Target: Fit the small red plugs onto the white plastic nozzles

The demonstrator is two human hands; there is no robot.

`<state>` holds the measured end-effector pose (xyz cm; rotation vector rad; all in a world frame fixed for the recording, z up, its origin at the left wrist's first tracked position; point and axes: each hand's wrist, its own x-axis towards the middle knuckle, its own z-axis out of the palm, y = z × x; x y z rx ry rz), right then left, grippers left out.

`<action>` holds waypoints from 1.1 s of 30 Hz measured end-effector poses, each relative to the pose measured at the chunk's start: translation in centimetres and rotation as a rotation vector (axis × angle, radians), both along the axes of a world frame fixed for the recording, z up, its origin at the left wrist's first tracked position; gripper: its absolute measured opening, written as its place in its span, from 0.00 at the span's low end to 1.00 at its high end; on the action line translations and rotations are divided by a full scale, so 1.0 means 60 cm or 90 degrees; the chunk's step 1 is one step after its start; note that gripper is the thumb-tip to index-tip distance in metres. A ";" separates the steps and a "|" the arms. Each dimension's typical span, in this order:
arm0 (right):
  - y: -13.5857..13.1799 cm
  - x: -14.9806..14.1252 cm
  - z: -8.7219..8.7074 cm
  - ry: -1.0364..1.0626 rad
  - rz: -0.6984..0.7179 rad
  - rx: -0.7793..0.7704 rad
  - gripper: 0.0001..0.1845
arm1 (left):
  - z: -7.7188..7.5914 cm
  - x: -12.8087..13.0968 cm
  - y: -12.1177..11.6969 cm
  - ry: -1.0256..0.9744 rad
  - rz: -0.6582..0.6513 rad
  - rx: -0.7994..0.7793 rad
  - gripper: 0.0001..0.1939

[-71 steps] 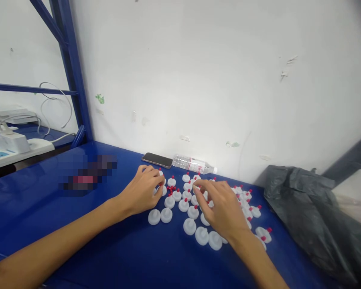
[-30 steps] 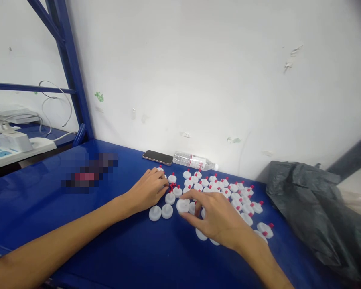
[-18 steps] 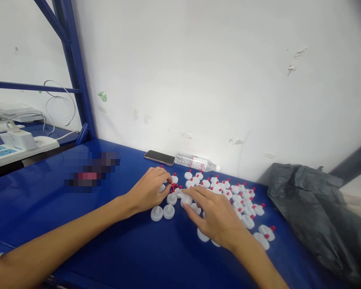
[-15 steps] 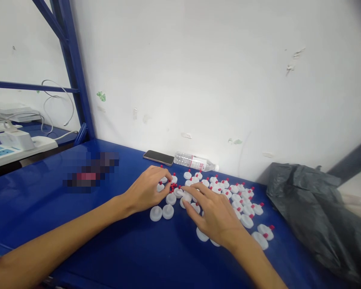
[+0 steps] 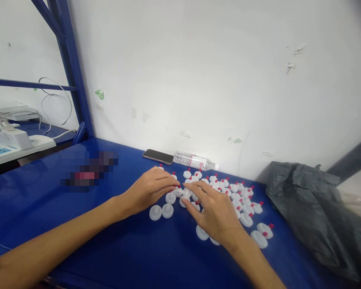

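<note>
My left hand [image 5: 152, 186] reaches in from the left, fingers closed together and pointing right. Its fingertips are close to a red tip on a white cap; what they pinch, if anything, is hidden. My right hand [image 5: 218, 206] has thumb and fingers around a white round cap [image 5: 186, 194] with a short spout, low over the table. Plain white caps [image 5: 167, 210] with bare spouts lie just below my left hand. Many similar white caps with red tips [image 5: 246, 219] spread to the right and behind my right hand, which covers some.
The blue table [image 5: 138, 249] meets a white wall. Along the wall lie a phone [image 5: 158, 156] and a clear plastic bottle [image 5: 195, 160]. A dark plastic bag [image 5: 309, 212] is at right, a blurred item [image 5: 90, 170] at left. A power strip [image 5: 42, 142] stands beyond the blue frame [image 5: 75, 76].
My left hand has moved slightly right, and its fingers have straightened and closed, covering the small pile of red tips. My right hand stays nearly in place around the cap.
</note>
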<state>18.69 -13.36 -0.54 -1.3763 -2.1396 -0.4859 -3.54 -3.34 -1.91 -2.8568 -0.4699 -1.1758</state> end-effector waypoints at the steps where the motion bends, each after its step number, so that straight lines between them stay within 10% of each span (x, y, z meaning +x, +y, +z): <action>1: 0.000 -0.001 0.000 0.002 0.000 -0.001 0.16 | 0.000 -0.002 0.001 0.010 0.009 -0.008 0.11; 33: 0.013 -0.003 -0.015 0.094 0.155 0.064 0.23 | -0.006 0.010 -0.008 -0.069 -0.077 -0.038 0.12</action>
